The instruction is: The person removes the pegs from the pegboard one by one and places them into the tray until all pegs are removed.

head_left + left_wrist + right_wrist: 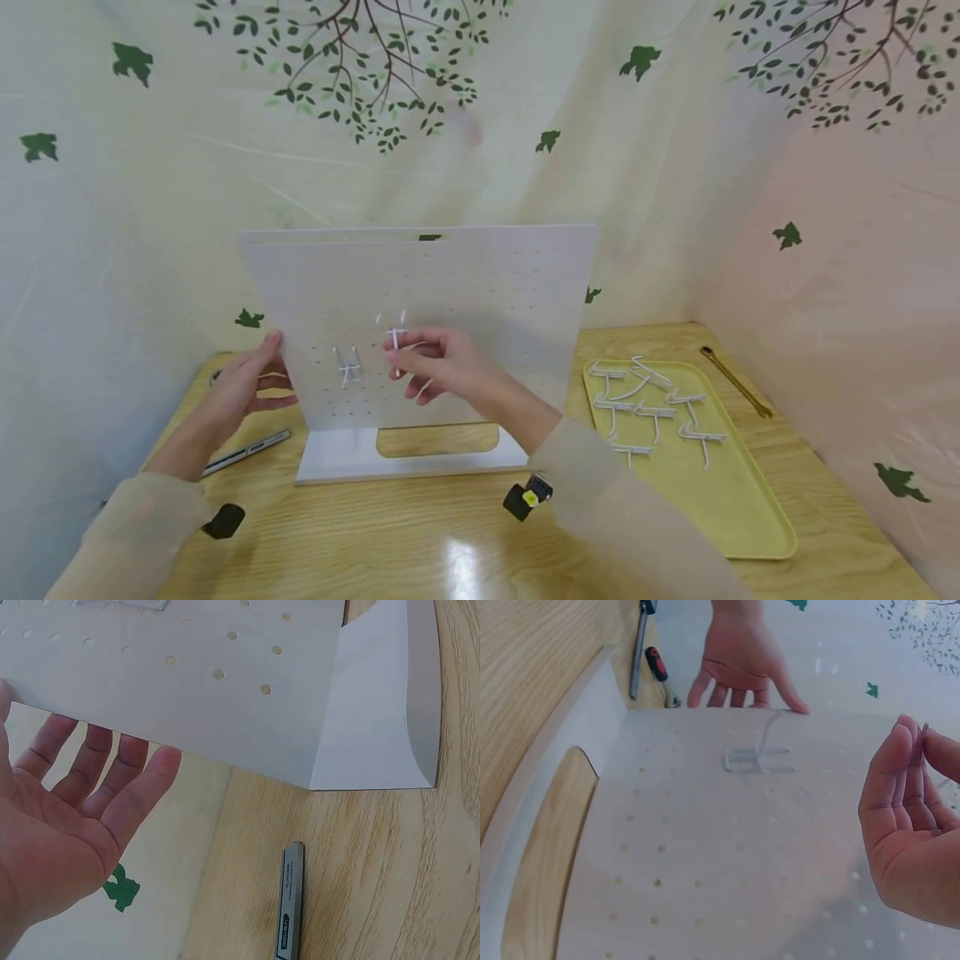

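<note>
A white pegboard (480,292) stands upright on its white base (337,457). My left hand (242,387) holds the board's left edge, thumb towards the front and fingers behind, as the left wrist view shows. My right hand (453,371) pinches a white pegboard hook (396,335) between thumb and fingertips in front of the board, its two prongs pointing up. Whether those prongs touch the board I cannot tell. Another white hook (759,760) hangs on the board, to the left of the held one in the head view.
At right, a yellow tray (750,533) bears several white hooks (656,411). Beyond it lies a wrench (735,382). A grey utility knife (291,900) lies left of the base. Behind the board's left edge is a red-and-black handle (656,664). A leaf-patterned curtain (525,167) surrounds the table.
</note>
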Demonstrator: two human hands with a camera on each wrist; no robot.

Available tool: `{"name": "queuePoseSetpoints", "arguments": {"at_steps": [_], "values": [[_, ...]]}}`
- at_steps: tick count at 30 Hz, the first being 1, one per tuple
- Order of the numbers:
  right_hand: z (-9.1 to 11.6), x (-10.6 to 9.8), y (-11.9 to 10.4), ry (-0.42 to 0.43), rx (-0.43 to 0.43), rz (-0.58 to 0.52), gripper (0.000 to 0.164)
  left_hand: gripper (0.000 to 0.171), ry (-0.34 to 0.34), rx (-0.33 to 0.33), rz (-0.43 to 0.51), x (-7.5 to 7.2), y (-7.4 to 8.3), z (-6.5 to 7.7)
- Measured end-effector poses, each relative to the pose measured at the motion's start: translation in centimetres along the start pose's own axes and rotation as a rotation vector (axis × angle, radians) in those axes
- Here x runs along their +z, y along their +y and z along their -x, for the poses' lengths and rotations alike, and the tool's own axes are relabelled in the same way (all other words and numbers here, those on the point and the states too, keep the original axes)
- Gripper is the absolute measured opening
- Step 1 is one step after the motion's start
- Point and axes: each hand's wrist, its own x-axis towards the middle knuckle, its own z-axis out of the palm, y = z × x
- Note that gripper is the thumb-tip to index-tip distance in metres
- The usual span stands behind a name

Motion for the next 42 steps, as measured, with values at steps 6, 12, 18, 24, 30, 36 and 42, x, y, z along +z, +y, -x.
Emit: {"name": "queuePoseSetpoints", "arguments": {"at_steps": [6,12,18,24,30,36,42], "values": [[2.0,-2.5,-0.9,0.015,-0.035,0.086,0.04,0.075,0.002,-0.003,-0.015,-0.1,0.1,0.1],[4.6,-5.3,-1.5,0.074,-0.068,0.147,0.038,0.075,0.0,-0.005,-0.014,0.0,0.3,0.1],[7.2,-8.1,-1.9,0.151,-0.096,0.161,0.039,0.076,0.007,0.001,-0.018,0.1,0.3,0.0],[9.5,-10.8,-1.7,0.223,-0.094,0.2,0.04,0.077,0.01,-0.003,-0.014,0.2,0.2,0.1],[11.8,-13.1,-1.2,0.272,-0.081,0.248,0.037,0.078,0.021,-0.006,-0.024,0.1,0.2,0.2],[14.3,-15.1,-0.2,0.3,-0.07,0.27,0.023,0.077,0.025,-0.007,-0.023,0.1,0.2,0.1],[16.5,-17.3,1.2,0.323,-0.047,0.274,0.019,0.076,0.024,-0.011,-0.017,0.2,0.2,0.2]]}}
